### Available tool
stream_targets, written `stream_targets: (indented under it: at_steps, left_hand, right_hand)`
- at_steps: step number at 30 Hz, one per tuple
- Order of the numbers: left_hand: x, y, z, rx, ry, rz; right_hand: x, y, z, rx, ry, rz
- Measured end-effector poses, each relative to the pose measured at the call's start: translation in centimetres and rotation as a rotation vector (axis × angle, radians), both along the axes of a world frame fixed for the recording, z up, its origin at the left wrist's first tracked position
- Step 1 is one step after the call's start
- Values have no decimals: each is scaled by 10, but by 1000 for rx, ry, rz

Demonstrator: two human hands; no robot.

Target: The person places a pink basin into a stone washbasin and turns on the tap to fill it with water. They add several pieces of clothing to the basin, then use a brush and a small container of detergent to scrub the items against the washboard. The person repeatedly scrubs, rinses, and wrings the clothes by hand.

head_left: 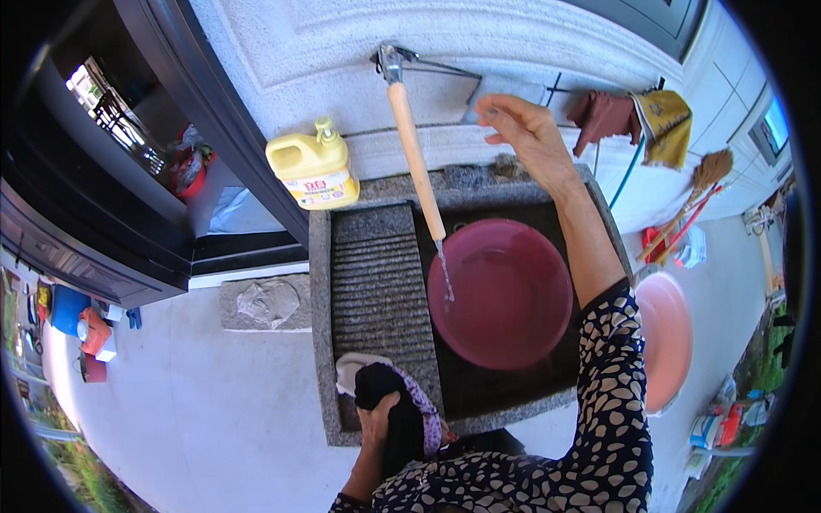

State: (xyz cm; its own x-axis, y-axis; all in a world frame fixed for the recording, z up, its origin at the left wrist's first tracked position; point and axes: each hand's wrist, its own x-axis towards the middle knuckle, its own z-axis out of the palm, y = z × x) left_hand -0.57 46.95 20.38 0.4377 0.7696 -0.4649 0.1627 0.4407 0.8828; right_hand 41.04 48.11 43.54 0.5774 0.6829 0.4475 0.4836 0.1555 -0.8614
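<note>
My left hand (375, 425) is closed around a bundle of dark cloth (402, 427) with a purple-and-white patterned edge, at the near end of the ribbed stone washboard (372, 286). A whitish piece of cloth (355, 369) lies against the bundle. My right hand (532, 135) is raised near the wall, right of the tap (392, 61), with bent fingers, the thumb apart and nothing visible in it. From the tap hangs a beige hose (412, 154). Water runs from its lower end into a dark pink basin (462, 342) in the stone sink (321, 376).
A yellow detergent jug (316, 167) stands at the sink's far left corner. Brown and yellow cloths (663, 128) hang on the wall at right. A paler pink tub (663, 342) is on the floor right of the sink. A stone block (231, 312) lies left of it.
</note>
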Motion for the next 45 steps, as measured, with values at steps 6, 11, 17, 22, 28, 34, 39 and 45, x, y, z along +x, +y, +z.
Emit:
stream_targets:
  at_steps: [6, 11, 17, 22, 28, 34, 39, 45]
  left_hand:
    - [1, -3, -9, -4, -105, -15]
    - [-8, 1, -12, -179, -216, -3]
    - [-50, 14, -32, -682, -624, -58]
    - [-58, 12, -29, -726, -596, -91]
    - [-64, 7, -28, -812, -621, -161]
    - [-52, 6, 15, -644, -577, -166]
    - [-57, 26, 8, -626, -544, -86]
    - [-42, 29, 16, -541, -520, 58]
  right_hand:
    - [-63, -120, -72, -184, 206, -103]
    - [-168, -176, -163, -237, 601, 21]
    - [-262, -170, -224, -439, 783, 129]
    - [-292, -161, -216, -503, 854, 311]
    - [-322, -153, -242, -393, 903, 368]
    - [-312, -171, -248, -201, 1075, 184]
    - [-299, -179, -195, 8, 1141, 82]
    - [-275, -198, -154, 221, 1039, 17]
